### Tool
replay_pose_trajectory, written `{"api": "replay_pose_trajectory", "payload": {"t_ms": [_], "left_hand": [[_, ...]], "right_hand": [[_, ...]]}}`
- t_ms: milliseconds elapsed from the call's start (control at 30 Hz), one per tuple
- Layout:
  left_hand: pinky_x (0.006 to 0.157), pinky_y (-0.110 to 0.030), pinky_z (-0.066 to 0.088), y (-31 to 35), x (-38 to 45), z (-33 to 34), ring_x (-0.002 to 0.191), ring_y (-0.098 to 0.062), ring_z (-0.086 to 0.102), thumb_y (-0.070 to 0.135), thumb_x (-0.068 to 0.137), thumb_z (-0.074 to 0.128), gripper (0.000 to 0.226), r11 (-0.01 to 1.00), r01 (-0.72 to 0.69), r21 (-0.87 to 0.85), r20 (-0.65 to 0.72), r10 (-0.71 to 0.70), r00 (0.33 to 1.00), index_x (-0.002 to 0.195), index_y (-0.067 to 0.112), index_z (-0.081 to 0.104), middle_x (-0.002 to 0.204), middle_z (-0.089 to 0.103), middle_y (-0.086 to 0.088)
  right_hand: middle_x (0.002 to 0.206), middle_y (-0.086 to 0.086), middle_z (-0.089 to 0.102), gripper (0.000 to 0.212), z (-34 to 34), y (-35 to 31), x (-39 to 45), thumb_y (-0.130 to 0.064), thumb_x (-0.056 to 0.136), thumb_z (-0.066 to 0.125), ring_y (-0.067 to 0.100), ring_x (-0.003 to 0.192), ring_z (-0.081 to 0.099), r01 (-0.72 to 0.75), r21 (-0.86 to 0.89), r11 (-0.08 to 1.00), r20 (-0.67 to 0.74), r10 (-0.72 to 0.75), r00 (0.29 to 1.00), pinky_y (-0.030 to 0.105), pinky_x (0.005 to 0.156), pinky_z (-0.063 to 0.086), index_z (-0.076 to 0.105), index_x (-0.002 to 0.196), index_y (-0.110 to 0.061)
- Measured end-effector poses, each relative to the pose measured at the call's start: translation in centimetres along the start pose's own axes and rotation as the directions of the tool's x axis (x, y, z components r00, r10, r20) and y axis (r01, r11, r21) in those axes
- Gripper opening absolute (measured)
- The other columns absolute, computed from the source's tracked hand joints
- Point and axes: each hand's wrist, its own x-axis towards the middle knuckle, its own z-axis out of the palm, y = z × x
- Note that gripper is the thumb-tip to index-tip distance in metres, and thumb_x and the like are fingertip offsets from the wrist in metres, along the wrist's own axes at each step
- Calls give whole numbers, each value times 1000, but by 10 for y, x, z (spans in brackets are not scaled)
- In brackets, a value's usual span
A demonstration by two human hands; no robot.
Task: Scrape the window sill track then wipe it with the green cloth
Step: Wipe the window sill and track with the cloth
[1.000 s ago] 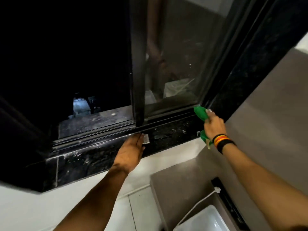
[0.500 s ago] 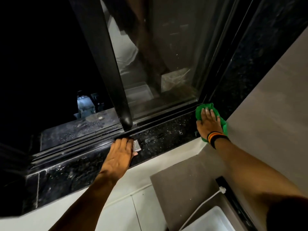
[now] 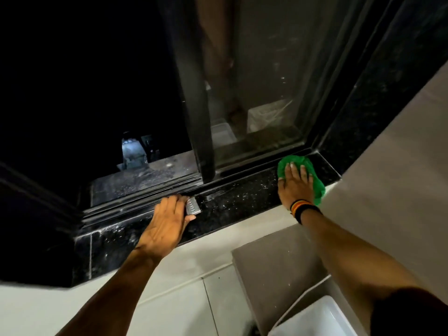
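Left hand [image 3: 167,224] palm-down on the black granite sill [image 3: 242,197], fingers closed over a small metal scraper [image 3: 193,206] just below the sliding sash frame [image 3: 194,93], beside the window track [image 3: 145,202]. Right hand [image 3: 294,184] flat, fingers spread, pressing the green cloth [image 3: 312,178] onto the sill's right end. Striped wristbands [image 3: 301,208] on that wrist.

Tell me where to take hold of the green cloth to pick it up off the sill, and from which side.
Pinch the bunched edge of the green cloth that sticks out to the right of the right hand, coming from above on the wall side. The cloth lies flattened on the dark sill under the palm, so that loose fold is probably the only part with slack.
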Motion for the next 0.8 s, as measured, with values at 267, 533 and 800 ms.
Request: {"api": "replay_pose_trajectory", "payload": {"t_ms": [267, 533, 800], "left_hand": [[82, -41, 44, -25, -19, -4, 97, -28, 49, 50, 100, 31, 62, 999, -13, -40, -15, 13, 1000, 136, 4, 51, 120, 55, -13], [96, -48, 46, -68, -58, -25, 108, -35, 49, 41, 102, 38, 56, 978, 136, -156, -55, -146, 988, 142, 2, 45, 129, 52, -18], [98, -49, 47, -68, -43, -42, 114, -37, 50, 39, 101, 44, 54, 984, 114, -134, -77, -125, 989, 139, 1, 49, 131, 53, -19]], "right_hand": [[164, -7, 12, 57, 12, -47, -50, -42, 101, 18, 18, 152, 6, 294, -45, 955, 36, -293, 956, 40, 123, 4, 10, 156, -28], [159, 10, 29, 63, 41, -130, -85, -35, 94, 28, 36, 149, 18, 81, 28, 996, -112, -78, 991, 56, 119, 13, 28, 152, -9], [157, 10, 34, 69, 55, -236, -160, -47, 91, 23, 30, 148, 24, 344, 239, 908, -24, -349, 937, 46, 122, 12, 38, 148, -11]]}}
